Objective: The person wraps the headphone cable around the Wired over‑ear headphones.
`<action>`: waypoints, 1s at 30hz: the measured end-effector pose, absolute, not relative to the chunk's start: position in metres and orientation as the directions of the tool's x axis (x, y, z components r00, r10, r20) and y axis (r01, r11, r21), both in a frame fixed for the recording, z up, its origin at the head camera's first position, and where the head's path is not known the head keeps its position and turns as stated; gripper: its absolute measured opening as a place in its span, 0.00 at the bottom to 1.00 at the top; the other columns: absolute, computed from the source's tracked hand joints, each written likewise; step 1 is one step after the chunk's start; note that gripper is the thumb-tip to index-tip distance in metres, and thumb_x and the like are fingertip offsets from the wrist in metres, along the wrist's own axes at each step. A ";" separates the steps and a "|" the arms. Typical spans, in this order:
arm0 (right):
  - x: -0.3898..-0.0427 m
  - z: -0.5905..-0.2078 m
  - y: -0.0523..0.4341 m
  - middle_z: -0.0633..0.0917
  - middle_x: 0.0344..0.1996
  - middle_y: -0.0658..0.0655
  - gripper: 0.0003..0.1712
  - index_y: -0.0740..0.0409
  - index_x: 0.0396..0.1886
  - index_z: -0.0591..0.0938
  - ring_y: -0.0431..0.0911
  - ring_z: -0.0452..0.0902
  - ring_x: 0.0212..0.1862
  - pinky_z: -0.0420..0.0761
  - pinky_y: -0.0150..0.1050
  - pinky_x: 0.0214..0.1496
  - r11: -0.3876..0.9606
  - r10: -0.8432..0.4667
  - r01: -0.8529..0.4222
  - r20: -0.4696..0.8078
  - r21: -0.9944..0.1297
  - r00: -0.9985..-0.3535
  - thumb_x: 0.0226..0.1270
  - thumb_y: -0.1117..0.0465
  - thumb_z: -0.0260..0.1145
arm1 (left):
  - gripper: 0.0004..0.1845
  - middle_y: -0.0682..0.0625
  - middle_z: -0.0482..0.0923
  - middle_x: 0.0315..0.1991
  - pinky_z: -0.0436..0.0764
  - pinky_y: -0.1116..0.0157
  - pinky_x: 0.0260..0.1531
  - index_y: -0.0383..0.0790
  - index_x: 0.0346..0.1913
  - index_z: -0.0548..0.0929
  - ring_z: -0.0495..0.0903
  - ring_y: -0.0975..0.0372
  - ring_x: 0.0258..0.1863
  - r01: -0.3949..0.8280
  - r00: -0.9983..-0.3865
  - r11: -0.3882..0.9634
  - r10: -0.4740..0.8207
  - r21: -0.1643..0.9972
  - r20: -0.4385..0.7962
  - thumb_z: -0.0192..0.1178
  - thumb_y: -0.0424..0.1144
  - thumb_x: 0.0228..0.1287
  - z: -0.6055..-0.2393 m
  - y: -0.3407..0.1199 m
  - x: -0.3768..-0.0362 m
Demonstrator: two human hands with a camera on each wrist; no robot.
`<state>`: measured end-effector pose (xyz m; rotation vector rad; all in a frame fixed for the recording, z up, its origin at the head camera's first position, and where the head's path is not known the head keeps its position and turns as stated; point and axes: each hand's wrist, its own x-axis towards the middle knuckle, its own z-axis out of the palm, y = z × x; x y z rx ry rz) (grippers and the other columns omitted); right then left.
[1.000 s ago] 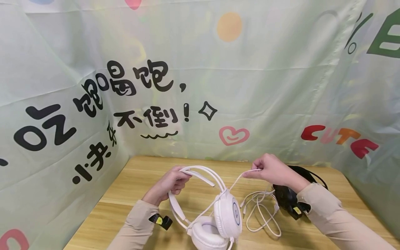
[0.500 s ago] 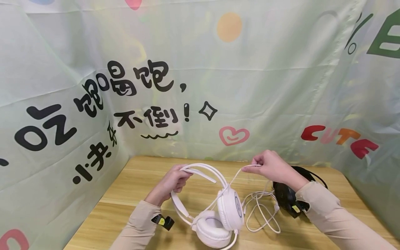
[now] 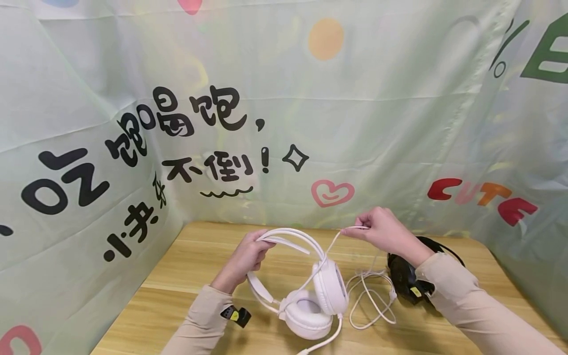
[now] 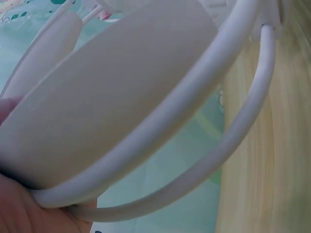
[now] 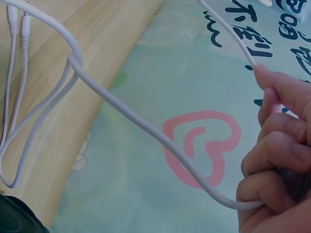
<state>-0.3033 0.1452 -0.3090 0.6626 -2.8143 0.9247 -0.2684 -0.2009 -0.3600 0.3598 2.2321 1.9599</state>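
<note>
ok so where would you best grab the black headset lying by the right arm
Probably its headband arc, coming from above at the far side: it curves up clear of the table, while the black headset's ear cup sits partly behind the right sleeve, beside the white cable loops.

black headset (image 3: 406, 276) on the wooden table (image 3: 186, 256) — printed green cloth (image 3: 355, 123) hangs behind.

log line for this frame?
left hand: grips white headset headband | right hand: pinches white cable, raised | black headset: on table
</note>
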 end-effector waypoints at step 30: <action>-0.303 -0.284 0.131 0.67 0.13 0.42 0.24 0.49 0.17 0.79 0.40 0.61 0.21 0.66 0.35 0.27 0.742 -0.345 -0.441 0.277 -0.505 -0.897 0.68 0.46 0.77 | 0.14 0.56 0.57 0.19 0.59 0.69 0.22 0.44 0.25 0.70 0.57 0.63 0.19 0.256 -0.961 0.412 0.015 0.875 0.275 0.61 0.35 0.69 -0.363 -0.181 -0.274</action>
